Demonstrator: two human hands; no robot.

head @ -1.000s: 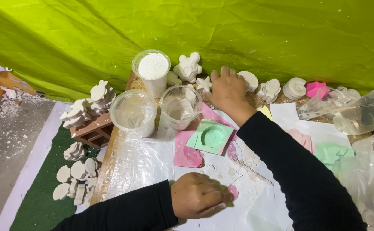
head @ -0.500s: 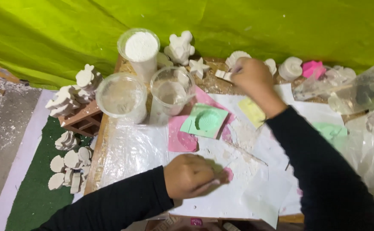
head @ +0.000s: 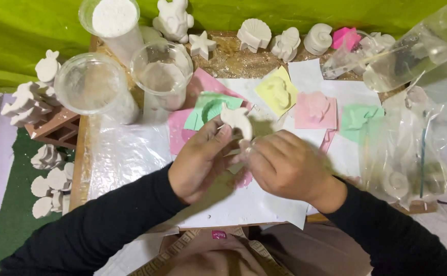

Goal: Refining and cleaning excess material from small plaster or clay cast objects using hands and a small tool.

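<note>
— Nearest the camera, what are the hands doing?

— Both meet at the middle of the table (head: 83, 153), over white paper sheets (head: 244, 204). The left hand (head: 200, 161) and the right hand (head: 285, 166) together grasp a small white plaster figure (head: 237, 121), shaped like a dolphin or fish. Left fingertips pinch its lower edge; right fingers curl round something just below it, though what lies inside that grip I cannot tell.

— Where does the figure sit?

— Lifted clear of the paper, between the two hands and slightly beyond them, just in front of a green mould (head: 210, 108).

— And beyond that?

— The green mould lies on a pink sheet (head: 180, 134). To its right, a yellow mould (head: 277, 92), then a pink mould (head: 315, 108), then another green mould (head: 359, 118). Left of these stand two clear plastic cups (head: 93, 89), the right one (head: 162, 71) close by the pink sheet.

— Further still?

— A cup of white powder (head: 113, 20) at the far left, and a row of plaster casts along the far edge: a starfish (head: 203, 45), a scallop shell (head: 254, 33), a spiral shell (head: 318, 38). A clear plastic bottle (head: 418, 48) lies at far right, with crumpled plastic bags (head: 412, 153) nearer. More white casts (head: 47, 179) lie on the floor at left, and a green cloth (head: 24, 30) backs it all
</note>
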